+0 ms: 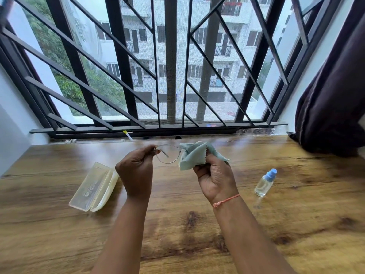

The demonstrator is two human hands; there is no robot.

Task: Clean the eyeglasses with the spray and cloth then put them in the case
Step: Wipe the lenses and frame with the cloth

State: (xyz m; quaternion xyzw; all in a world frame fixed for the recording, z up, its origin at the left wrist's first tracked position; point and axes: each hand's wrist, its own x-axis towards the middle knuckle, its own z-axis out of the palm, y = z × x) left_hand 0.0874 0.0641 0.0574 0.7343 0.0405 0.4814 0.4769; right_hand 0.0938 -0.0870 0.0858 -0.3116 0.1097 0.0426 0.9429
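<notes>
Here you are holding the eyeglasses point(168, 154) up above the wooden table point(197, 224), your left hand point(136, 173) pinching one end of the thin, clear round frame while your right hand point(215, 178) is gripping the pale blue cloth point(194, 155) bunched over the other lens. The translucent yellowish case point(94, 187) is lying open to your left, and the small clear spray bottle point(264, 183) with its blue cap is standing to your right.
</notes>
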